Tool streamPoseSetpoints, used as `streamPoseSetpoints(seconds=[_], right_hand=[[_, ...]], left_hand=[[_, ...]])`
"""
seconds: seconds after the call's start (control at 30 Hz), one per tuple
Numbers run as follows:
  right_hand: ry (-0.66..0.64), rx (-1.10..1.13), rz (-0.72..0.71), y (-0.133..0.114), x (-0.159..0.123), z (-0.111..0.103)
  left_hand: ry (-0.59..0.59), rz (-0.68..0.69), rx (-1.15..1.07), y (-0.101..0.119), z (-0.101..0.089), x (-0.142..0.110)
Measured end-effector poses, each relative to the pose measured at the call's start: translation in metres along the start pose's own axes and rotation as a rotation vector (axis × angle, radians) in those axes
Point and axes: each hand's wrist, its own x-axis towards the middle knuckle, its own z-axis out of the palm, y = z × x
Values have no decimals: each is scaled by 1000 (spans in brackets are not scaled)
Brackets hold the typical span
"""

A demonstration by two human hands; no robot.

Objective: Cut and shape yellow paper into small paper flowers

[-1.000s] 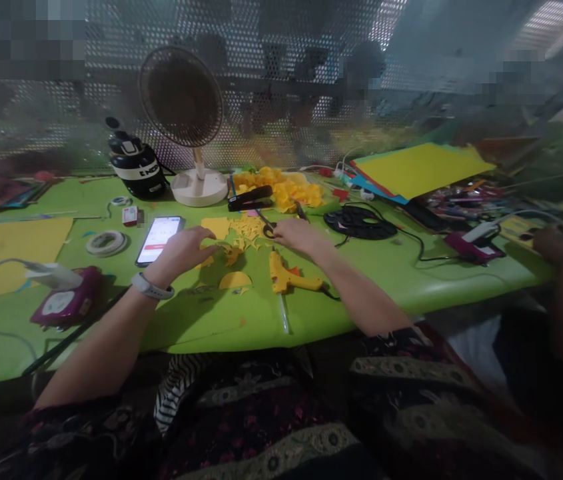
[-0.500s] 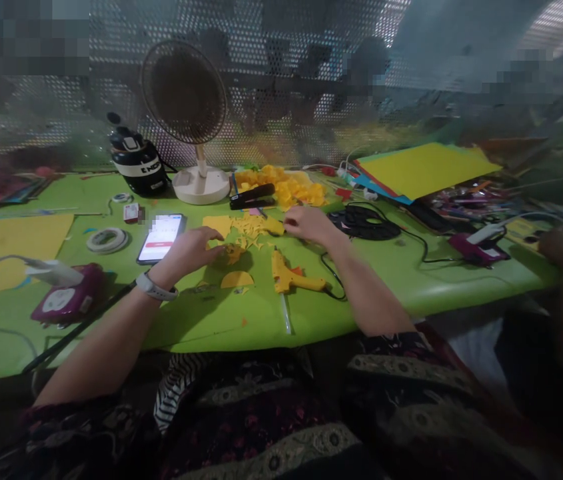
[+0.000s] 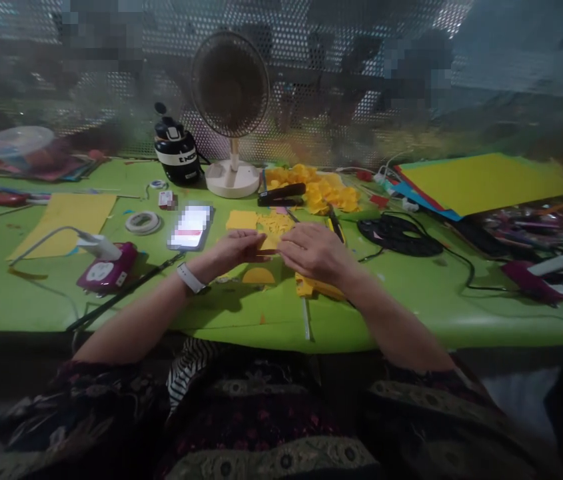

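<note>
Together, the left hand (image 3: 242, 247) and right hand (image 3: 317, 253), fingers curled nearly closed, pinch a yellow paper piece (image 3: 270, 244).

Dim overall; phone screen (image 3: 192, 227) glows, the background blurred.

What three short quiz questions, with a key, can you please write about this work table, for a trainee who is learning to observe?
1. What do the left hand and the right hand hold between them?
A) a roll of tape
B) a yellow piece
C) the black stapler
2. True or false: the pale wristband is on the right wrist.
3. Fill in one word: the phone lies on the table with its screen ____ (lit or dark).

Key: 1 B; 2 false; 3 lit.
</note>
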Motion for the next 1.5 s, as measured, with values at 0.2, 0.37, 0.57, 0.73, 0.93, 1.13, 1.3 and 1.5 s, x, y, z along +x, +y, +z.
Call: streamPoseSetpoints(seconds=[0.2, 0.37, 0.57, 0.73, 0.93, 1.13, 1.3, 1.5], right_hand=[[33, 117, 7, 14, -5, 11], [78, 218, -4, 15, -6, 14], [50, 315, 68, 7, -3, 8], [101, 397, 61, 9, -4, 12], [181, 510, 151, 4, 0, 16], [306, 698, 456, -8, 4, 23], [367, 888, 682, -14, 5, 29], [386, 919, 712, -16, 6, 28]], left_hand=[[-18, 68, -76, 2, -2, -1], [-53, 39, -65, 0, -4, 1], [-41, 69, -28, -1, -5, 0], [-57, 56, 1, -3, -2, 0], [-37, 127, 19, -5, 4, -4], [-36, 148, -35, -8, 10, -6], [-43, 111, -106, -10, 13, -5], [-44, 195, -77, -13, 14, -6]])
